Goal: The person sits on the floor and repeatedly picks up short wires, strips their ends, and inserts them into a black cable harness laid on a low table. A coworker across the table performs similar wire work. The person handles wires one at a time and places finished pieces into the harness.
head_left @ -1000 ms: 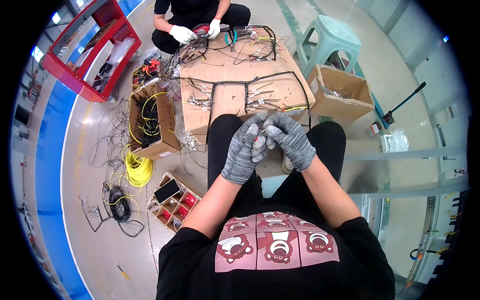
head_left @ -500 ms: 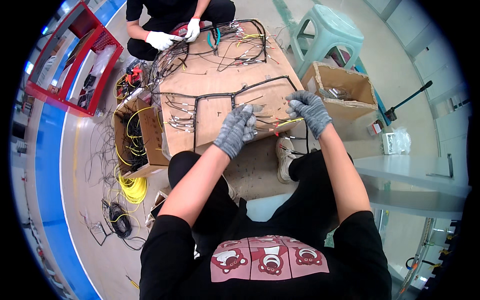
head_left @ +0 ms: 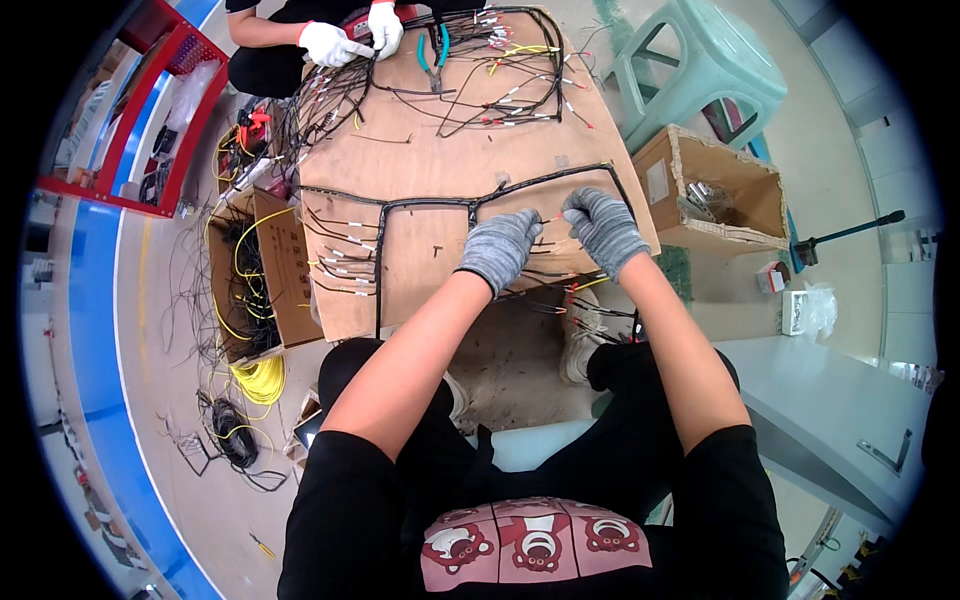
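A black taped wire harness (head_left: 430,203) lies across the wooden board (head_left: 400,165), with thin wire ends branching from it. My left hand (head_left: 502,250), in a grey knit glove, is closed over the harness's right half. My right hand (head_left: 606,232), gloved alike, is pinched shut beside the harness's right branch. A thin wire with a red end (head_left: 548,219) runs across the small gap between my fingertips, both hands apparently gripping it. Several white-labelled wires (head_left: 345,252) fan out at the left. More wire ends, one yellow (head_left: 590,284), hang past the board's near edge under my hands.
Across the board, a person's white-gloved hands (head_left: 350,42) handle another wire bundle, near teal-handled pliers (head_left: 432,58). A carton of wires (head_left: 290,265) stands left, a carton of metal parts (head_left: 735,205) right. A green stool (head_left: 700,70) and grey panel (head_left: 820,400) are also rightward.
My two hands have come closer together, fingertips now almost meeting over the board. The whole view has shifted slightly. The other person's hands remain at their bundle.
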The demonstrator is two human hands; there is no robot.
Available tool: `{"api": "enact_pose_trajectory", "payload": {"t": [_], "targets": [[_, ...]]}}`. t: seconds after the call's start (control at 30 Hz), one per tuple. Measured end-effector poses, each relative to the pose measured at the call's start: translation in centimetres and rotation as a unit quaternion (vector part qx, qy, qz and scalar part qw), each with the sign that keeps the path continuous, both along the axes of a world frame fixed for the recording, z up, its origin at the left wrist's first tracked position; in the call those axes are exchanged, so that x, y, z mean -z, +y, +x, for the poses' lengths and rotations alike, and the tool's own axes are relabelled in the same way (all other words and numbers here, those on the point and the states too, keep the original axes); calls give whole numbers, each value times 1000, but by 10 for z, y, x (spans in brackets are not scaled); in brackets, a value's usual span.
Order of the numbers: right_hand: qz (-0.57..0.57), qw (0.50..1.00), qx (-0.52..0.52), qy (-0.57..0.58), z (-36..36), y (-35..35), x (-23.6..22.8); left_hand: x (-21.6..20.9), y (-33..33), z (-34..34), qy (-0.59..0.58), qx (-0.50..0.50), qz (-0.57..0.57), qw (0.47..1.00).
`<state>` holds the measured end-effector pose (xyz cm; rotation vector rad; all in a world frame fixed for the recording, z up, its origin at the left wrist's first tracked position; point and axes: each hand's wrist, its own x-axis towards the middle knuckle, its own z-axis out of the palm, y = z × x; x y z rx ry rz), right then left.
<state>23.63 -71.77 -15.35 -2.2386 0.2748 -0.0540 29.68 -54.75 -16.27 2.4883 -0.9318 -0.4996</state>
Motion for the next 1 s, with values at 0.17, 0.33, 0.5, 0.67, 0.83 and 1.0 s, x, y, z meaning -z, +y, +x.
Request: {"api": "enact_pose_trajectory", "payload": {"t": [0.17, 0.33, 0.5, 0.67, 0.83, 1.0], "targets": [[12, 1000, -18, -12, 4, -5, 2, 3, 3, 4, -6, -2, -23, 1000], [-13, 999, -40, -32, 8, -8, -2, 3, 1, 5, -15, -8, -37, 999], [-39, 996, -54, -53, 9, -6, -2, -1, 1, 6, -20, -2, -29, 999], [-54, 994, -67, -72, 10, -6, -4, -4, 1, 7, -11, 3, -14, 1000], [-92, 990, -67, -80, 12, -4, -9, -4, 1, 7, -11, 0, -13, 1000], [-54, 996, -59, -37, 12, -4, -12, -3, 1, 8, -17, 1, -12, 1000]]}}
